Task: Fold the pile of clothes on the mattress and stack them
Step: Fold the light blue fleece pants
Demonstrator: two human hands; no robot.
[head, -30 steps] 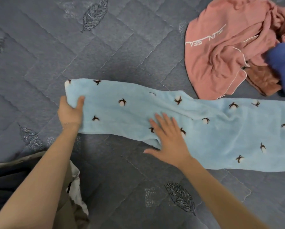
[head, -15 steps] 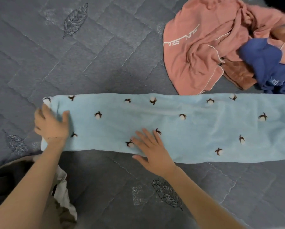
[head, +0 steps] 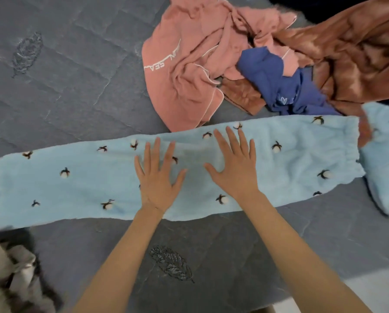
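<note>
A long light-blue fleece garment [head: 76,186] with small dark-and-white cotton motifs lies flat in a band across the grey quilted mattress [head: 64,75]. My left hand [head: 157,177] and my right hand [head: 234,163] rest palm-down side by side on its middle, fingers straight and spread. Behind it sits the unfolded pile: a pink garment with white lettering [head: 189,59], a dark blue piece [head: 277,84] and a brown fleece piece [head: 356,53]. A second light-blue part [head: 383,154] lies bunched at the right edge.
A grey and beige heap of cloth [head: 13,274] sits at the bottom left corner. Bare mattress stretches to the far left and in front of the blue garment, with a pale floor strip [head: 369,290] at the bottom right.
My left hand has left the garment's left end and moved to its middle beside my right hand. The garment now lies straighter, and the view has shifted right, showing more of the pile.
</note>
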